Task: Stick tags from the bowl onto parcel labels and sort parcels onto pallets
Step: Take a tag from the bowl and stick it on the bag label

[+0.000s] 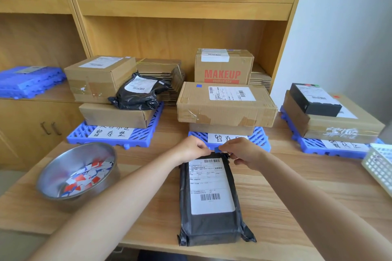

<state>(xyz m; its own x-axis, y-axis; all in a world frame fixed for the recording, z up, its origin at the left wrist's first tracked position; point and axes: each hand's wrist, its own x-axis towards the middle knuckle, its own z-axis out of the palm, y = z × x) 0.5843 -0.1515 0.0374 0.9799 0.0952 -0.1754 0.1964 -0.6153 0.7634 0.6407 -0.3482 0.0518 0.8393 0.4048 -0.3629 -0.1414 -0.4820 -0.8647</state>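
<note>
where my hands are: both reach over the far end of the parcel, close together, fingertips almost meeting.
left hand [194,147]: fingers curled, thumb and forefinger pinch the left edge of a blue tag [216,150].
right hand [244,153]: fingers curled, pinches the same tag from the right side.
blue tag: small, held between my two hands just above the top edge of the label; i cannot tell whether it touches the label.
parcel [212,226]: dark grey poly bag, lies flat on the table [297,207] in front of me, lengthwise away from me.
label [212,184]: white, printed with barcodes at top and bottom, faces up and covers most of the parcel's top.
bowl [63,167]: metal, on the table to my left, well apart from the parcel.
tags [84,178]: loose red, blue and white pieces lie in the bottom of the bowl.
left pallet [84,133]: blue, carries brown boxes and a black bag [137,93] with a white label.
middle pallet [258,139]: blue, just beyond my hands, carries a large brown box [224,106] stacked on a flatter one; a small blue mark shows on its top.
right pallet [314,147]: blue, carries a brown box with a black box [314,99] on top.
makeup box [222,65]: behind the middle stack, red lettering.
white basket [379,165]: at the table's right edge, partly out of view.
</note>
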